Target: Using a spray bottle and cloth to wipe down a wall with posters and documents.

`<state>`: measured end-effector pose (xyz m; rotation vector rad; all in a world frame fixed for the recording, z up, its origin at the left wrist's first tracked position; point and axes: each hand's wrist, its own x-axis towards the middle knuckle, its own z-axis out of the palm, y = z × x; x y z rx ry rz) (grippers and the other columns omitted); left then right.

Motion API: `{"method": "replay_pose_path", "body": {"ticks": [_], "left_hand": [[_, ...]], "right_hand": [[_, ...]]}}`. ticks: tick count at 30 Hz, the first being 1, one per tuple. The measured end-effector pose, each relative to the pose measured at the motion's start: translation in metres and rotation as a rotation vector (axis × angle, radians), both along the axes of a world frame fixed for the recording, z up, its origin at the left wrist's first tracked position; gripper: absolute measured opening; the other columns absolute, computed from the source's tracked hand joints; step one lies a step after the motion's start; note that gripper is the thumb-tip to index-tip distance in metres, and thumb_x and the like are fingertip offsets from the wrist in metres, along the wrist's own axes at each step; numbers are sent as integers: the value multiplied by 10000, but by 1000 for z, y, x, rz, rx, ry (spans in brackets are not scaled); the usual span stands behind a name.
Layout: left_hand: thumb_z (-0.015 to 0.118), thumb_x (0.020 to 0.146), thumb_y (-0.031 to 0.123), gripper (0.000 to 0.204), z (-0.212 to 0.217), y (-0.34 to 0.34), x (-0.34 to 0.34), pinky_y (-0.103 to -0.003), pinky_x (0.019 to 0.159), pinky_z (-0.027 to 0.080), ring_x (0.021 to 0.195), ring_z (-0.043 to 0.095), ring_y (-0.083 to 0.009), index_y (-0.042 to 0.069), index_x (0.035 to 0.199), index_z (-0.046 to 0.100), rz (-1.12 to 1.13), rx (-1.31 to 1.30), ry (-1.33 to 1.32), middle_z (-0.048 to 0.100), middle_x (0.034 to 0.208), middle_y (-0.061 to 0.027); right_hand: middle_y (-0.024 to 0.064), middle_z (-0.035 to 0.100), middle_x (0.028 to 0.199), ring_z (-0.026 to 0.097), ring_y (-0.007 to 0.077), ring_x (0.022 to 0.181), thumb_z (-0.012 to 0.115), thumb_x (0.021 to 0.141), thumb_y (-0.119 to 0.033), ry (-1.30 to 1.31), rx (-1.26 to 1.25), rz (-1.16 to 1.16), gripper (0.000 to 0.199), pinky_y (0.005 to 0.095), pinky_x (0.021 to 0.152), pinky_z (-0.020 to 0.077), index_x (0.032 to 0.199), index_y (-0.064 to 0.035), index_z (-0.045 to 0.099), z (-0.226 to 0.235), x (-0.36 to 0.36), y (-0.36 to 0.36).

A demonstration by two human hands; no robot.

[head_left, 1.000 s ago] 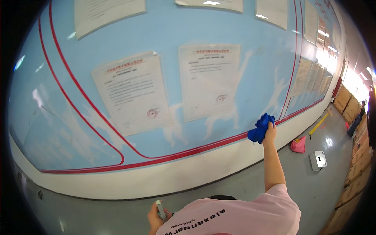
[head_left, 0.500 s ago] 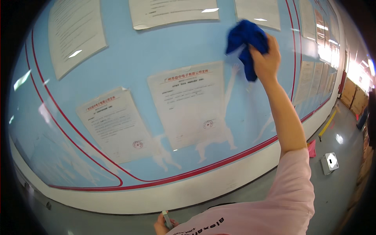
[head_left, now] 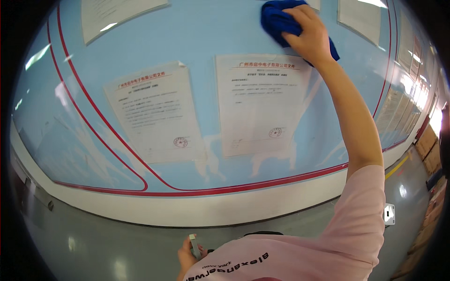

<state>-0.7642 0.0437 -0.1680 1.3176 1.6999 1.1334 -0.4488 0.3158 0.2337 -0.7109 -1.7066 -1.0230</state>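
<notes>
My right hand (head_left: 311, 37) is raised at the top of the view, its fingers pressed round a bunched dark blue cloth (head_left: 276, 21). The cloth lies against the light blue wall board (head_left: 197, 37), just above the upper right part of a pinned-up paper sheet (head_left: 258, 112). A second sheet (head_left: 154, 114) hangs to the left of it. Low in the view, beside my body, my left hand (head_left: 187, 255) is closed round a slim pale grey object (head_left: 194, 246); its lower part is hidden, and I cannot tell its kind.
More sheets (head_left: 358, 18) hang along the board's top and right. A dark red stripe (head_left: 243, 188) borders the board above a white base (head_left: 211, 210). On the grey floor (head_left: 117, 248) to the right stand a white box-like device (head_left: 389, 214) and, farther off, brown cartons (head_left: 426, 145).
My right hand has moved the cloth up and leftward over the board, from beside the middle sheet to above its top edge. The view has shifted; my left hand keeps its hold.
</notes>
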Motion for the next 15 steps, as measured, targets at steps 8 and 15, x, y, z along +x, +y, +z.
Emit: {"method": "replay_pose_path", "body": {"ticks": [8,15], "left_hand": [[738,600,-4,620,-11,-26,-29,-274,549,478,620,580,-116,102,1153,478,3,-4,32,600,701,-62],[628,624,-82,537,-18,-35,-39,-244,532,438,596,529,-93,77,1117,489,15,23,-39,566,657,-34]], "right_hand": [[-5,534,905,536,179,913,604,676,-107,-591,190,157,162,290,707,480,835,-134,591,2,-139,-11],[8,523,835,540,173,847,557,701,-90,-584,111,96,74,284,655,479,774,-105,553,-17,-158,4]]}}
